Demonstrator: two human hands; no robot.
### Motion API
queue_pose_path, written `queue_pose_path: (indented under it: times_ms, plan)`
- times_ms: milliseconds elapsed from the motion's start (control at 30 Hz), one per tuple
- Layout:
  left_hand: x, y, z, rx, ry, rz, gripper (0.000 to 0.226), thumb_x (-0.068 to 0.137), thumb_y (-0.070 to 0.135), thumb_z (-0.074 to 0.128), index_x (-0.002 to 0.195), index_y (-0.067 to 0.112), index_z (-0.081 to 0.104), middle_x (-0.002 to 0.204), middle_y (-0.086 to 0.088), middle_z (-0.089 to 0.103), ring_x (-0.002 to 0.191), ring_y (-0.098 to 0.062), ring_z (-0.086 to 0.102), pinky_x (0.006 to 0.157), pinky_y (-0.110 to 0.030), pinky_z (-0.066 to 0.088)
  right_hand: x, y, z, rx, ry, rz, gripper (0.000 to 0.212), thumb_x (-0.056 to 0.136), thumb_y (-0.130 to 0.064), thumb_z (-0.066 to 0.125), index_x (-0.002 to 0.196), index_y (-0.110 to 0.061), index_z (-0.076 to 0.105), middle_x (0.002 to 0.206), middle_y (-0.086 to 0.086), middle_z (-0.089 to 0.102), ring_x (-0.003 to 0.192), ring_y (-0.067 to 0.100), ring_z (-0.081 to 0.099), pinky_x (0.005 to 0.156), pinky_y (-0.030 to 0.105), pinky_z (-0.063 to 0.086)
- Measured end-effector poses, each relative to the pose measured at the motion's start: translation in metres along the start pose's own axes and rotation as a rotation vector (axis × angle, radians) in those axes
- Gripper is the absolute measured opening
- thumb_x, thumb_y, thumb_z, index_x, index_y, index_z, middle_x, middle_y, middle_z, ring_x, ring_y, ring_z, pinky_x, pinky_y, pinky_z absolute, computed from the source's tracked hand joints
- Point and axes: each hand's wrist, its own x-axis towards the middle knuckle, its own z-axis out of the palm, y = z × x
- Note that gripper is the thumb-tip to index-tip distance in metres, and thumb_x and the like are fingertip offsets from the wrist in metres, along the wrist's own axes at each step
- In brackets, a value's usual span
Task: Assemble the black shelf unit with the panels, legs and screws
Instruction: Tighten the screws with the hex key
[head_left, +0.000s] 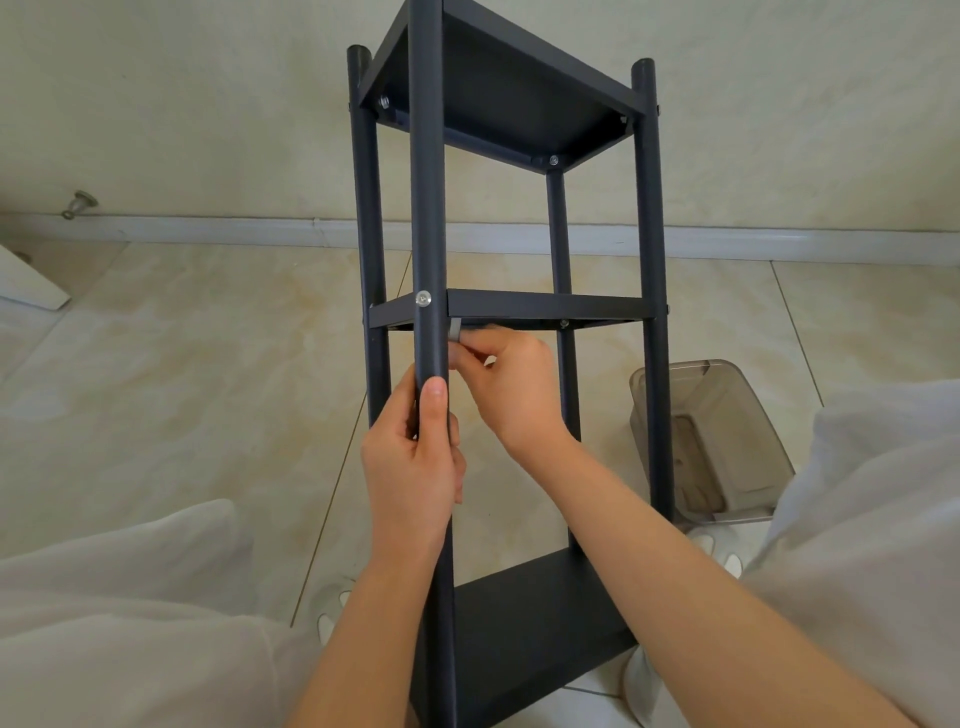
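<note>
**Pale floor tiles, and the middle panel's front corner in hand**

Pale marbled floor tiles (208, 364) ran back to a white skirting board (208, 228). On them, between the person's knees, the black shelf unit (652, 218) stood upright. Its top panel (498, 88), middle panel (545, 304) and bottom panel (519, 613) all sat between four legs.

A silver screw (423, 299) showed in the front leg (427, 182), level with the middle panel. The left hand (415, 467) gripped that leg just below it, fingers curled round the tube and thumb laid up along it.

The right hand (511, 384) reached in behind the leg, just under the panel. Its fingertips pinched a small silver piece (455, 330), probably a hex key or bracket, though it was too small to tell which.

The step looked like fastening this corner, late in the build. The next move would call for holding the leg steady while the piece was turned or seated squarely, so that the panel stayed level.

A smoky plastic bin (727, 441) lay on the floor beside the right leg, and a metal doorstop (79, 202) sat at the wall.
</note>
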Motion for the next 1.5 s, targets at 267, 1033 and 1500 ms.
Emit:
queue_pose_path:
  times_ms: [267, 1033, 1500]
  plan:
    - [0.001, 0.001, -0.002, 0.006, -0.006, 0.023, 0.048, 0.096, 0.046, 0.041, 0.112, 0.006, 0.062, 0.056, -0.004, 0.045, 0.038, -0.022, 0.041, 0.036, -0.025, 0.036, 0.005, 0.009, 0.013, -0.044, 0.119, -0.127, 0.013, 0.090, -0.015, 0.069, 0.086, -0.006, 0.077, 0.073, 0.005, 0.072, 0.067, 0.014, 0.064, 0.068, 0.027, 0.054]
    - [-0.003, 0.003, 0.000, -0.012, -0.005, 0.010, 0.050, 0.097, 0.043, 0.042, 0.112, -0.001, 0.060, 0.056, -0.010, 0.045, 0.038, -0.019, 0.040, 0.036, -0.022, 0.036, 0.002, -0.017, -0.034, 0.247, -0.220, 0.223, 0.020, 0.094, -0.011, 0.060, 0.082, -0.010, 0.076, 0.040, -0.012, 0.042, 0.046, 0.008, 0.033, 0.048, 0.019, 0.032]
    - [0.000, 0.001, -0.001, -0.016, -0.002, 0.007, 0.049, 0.095, 0.047, 0.042, 0.116, 0.009, 0.064, 0.057, -0.012, 0.045, 0.038, -0.020, 0.040, 0.036, -0.025, 0.037, 0.007, -0.010, -0.016, 0.137, -0.231, 0.111, 0.029, 0.095, -0.017, 0.062, 0.067, -0.015, 0.072, 0.047, -0.017, 0.055, 0.050, 0.004, 0.050, 0.057, 0.019, 0.047]
